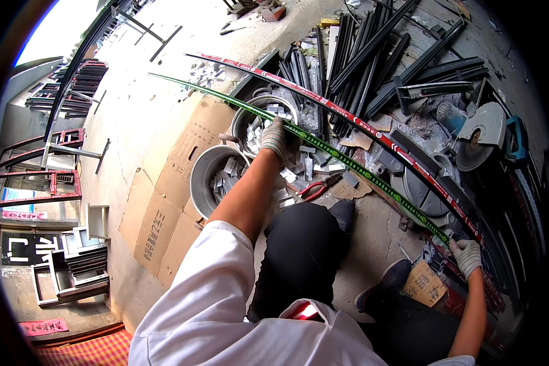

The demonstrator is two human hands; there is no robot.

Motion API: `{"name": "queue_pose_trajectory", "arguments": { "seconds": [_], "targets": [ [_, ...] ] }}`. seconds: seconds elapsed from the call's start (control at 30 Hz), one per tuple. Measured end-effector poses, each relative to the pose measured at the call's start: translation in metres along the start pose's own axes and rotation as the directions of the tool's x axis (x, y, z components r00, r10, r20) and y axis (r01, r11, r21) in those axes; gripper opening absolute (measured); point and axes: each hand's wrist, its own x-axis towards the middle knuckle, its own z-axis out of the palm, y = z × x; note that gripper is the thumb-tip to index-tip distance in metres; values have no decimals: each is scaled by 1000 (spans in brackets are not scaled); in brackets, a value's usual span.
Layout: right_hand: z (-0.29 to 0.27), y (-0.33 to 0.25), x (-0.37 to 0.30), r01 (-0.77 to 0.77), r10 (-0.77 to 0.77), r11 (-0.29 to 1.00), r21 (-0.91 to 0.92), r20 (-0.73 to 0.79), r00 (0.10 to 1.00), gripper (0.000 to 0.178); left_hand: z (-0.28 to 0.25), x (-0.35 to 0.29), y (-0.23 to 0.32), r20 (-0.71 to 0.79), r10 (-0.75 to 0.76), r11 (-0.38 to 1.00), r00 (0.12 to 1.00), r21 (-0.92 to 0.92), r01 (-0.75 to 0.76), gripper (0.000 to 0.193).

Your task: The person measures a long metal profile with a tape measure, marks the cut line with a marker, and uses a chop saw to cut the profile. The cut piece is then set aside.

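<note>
- As seems likely for steadiness, gripping green-printed strip [332, 150] with left hand [273, 139] by far half of red-printed bar [354, 120], right hand [467, 256] by its near end.
- Running just left of red-printed bar, perhaps for clearance.

The view was recorded from my head through a wide fisheye lens, facing down and forward, upright. My white shirt [195, 299] stood nearest, at the lower edge; my left hand [274, 140] and right hand [467, 257] lay beyond it; the floor [125, 137] extended toward the curved, dark rim.
</note>
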Motion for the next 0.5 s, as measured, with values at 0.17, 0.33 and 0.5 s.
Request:
{"name": "queue_pose_trajectory", "arguments": {
  "seconds": [0.17, 0.33, 0.5],
  "targets": [
    [-9, 32, 21, -131, 132, 991, 42, -14, 991, 48, 34, 24, -1, 21, 15, 1000, 1000, 24, -15, 27],
    [2, 107, 45, -104, 97, 994, -41, -143, 985, 49, 59, 70, -24, 120, 89, 995, 989, -45, -84, 25],
    [8, 138, 66, -204, 198, 977, -56, -95, 976, 51, 78, 91, -44, 190, 67, 998, 980, -33, -62, 30]
  ]
}}
